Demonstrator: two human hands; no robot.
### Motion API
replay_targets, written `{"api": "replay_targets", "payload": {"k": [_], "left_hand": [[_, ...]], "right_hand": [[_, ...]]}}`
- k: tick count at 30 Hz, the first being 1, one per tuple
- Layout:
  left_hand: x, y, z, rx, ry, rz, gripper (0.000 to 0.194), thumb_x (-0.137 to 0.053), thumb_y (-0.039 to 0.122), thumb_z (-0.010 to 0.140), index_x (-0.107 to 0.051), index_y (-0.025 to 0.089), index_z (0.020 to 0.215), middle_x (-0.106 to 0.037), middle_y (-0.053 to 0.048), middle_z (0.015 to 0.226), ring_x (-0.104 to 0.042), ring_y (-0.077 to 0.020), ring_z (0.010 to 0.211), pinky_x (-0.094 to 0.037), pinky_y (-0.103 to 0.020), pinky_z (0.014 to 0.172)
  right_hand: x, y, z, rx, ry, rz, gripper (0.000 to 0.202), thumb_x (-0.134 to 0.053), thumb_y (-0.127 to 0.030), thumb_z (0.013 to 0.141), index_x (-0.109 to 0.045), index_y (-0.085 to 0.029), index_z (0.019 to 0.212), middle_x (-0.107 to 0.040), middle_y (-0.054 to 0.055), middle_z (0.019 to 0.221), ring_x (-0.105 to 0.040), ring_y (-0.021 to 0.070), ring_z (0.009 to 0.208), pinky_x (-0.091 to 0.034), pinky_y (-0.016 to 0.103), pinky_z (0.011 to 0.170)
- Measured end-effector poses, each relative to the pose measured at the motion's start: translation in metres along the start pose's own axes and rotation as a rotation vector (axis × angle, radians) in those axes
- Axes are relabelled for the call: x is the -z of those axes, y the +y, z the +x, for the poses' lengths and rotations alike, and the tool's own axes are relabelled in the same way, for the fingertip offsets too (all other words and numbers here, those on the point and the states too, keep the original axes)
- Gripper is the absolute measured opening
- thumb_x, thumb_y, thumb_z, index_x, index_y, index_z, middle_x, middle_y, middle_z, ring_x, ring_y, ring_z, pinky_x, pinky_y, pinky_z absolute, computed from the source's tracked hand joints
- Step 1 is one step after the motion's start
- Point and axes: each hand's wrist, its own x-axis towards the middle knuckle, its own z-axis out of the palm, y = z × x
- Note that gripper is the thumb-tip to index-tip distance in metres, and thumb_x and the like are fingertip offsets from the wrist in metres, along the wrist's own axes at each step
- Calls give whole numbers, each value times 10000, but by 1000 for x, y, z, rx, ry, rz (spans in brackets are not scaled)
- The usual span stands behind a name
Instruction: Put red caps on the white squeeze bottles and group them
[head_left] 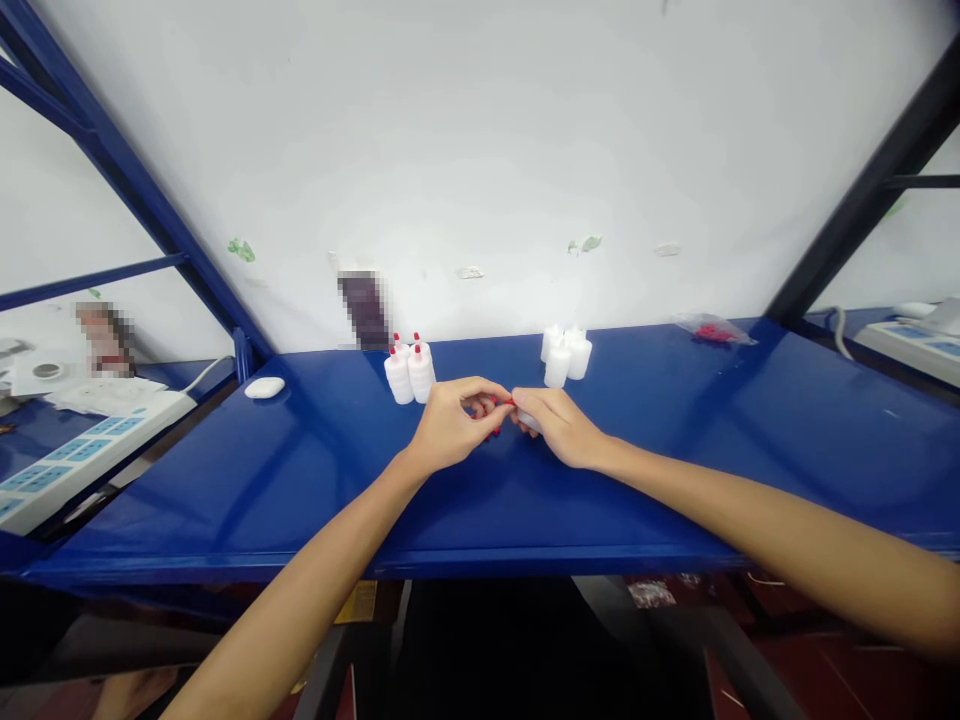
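My right hand (568, 432) is closed around a small white squeeze bottle (529, 421), mostly covered by the fingers and lying on its side, tip to the left. At that tip, thumb and forefinger of my left hand (450, 425) pinch a small red cap (511, 402). More red bits, which look like caps, show among the left hand's curled fingers. Behind the left hand stand several white bottles with red tips (421, 375). Behind the right hand is a group of white bottles (556, 365) on which no red shows.
On the blue table (300, 480), a clear bag of red pieces (714, 332) lies at the back right. A white rounded object (265, 387) rests at the left. Power strips (90, 450) lie beyond the frame posts; a blurred dark item (365, 308) leans on the wall.
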Motion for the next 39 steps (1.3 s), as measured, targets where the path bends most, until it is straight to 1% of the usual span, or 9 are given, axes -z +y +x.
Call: {"api": "replay_targets", "payload": {"k": [7,16,20,23,26,29,33,36,39], "left_hand": [[-2,2,0,-8,-82,-100,83,-682,208,821,-712,137,853,-632,-44,842,-537,-79,611,-452,-221,554],[-3,5,-2,-25,-202,25,91,-660,214,839,-723,165,884,-582,-12,774,-502,-94,639,-413,-224,570],[-3,5,-5,-171,-202,249,181,-546,278,943,-692,179,986,-606,-17,745,-514,-114,639,-428,-247,616],[7,3,-6,-340,-163,470,235,-432,282,995,-643,177,1005,-641,-34,775,-543,-127,663,-433,-261,661],[34,-1,-9,-374,-37,645,284,-396,301,995,-601,172,848,-615,-35,719,-512,-128,616,-398,-265,628],[75,-11,-16,-230,47,837,391,-408,337,975,-478,189,620,-502,-5,579,-420,-121,532,-323,-277,574],[118,-28,-28,89,-79,931,431,-473,449,944,-473,194,596,-492,14,544,-410,-124,502,-272,-274,548],[127,-35,-33,264,-134,904,396,-479,542,928,-580,208,740,-576,12,586,-506,-154,539,-291,-266,555],[126,-36,-34,335,-137,865,387,-496,597,904,-598,224,915,-648,10,648,-592,-188,611,-327,-263,578]], "right_hand": [[3,-1,-2,113,-75,-143,451,-390,-485,996,-567,-166,732,-486,-19,635,-444,120,600,-316,258,590],[1,3,-3,26,-74,-153,526,-423,-518,944,-457,-179,543,-432,-17,509,-387,106,488,-274,266,519],[1,3,-4,71,-69,-92,485,-416,-526,953,-535,-177,638,-466,-15,554,-433,122,526,-322,265,534],[0,0,-5,103,-63,-42,427,-397,-500,980,-581,-176,772,-522,-8,650,-487,134,598,-373,269,587],[2,-1,-4,56,-17,-57,383,-400,-432,990,-609,-174,798,-540,-5,667,-505,139,617,-385,276,616],[5,-1,-3,4,34,-127,384,-440,-369,972,-598,-174,682,-548,-1,647,-512,140,617,-386,278,631],[5,0,-3,21,31,-158,469,-431,-414,985,-541,-179,594,-533,-4,611,-510,131,598,-386,278,640],[4,1,-3,37,65,-135,461,-530,-473,940,-523,-184,582,-543,-5,615,-494,128,596,-377,277,618],[4,1,-4,70,156,-111,427,-651,-491,860,-522,-191,584,-544,-6,621,-462,127,591,-355,279,588]]}}
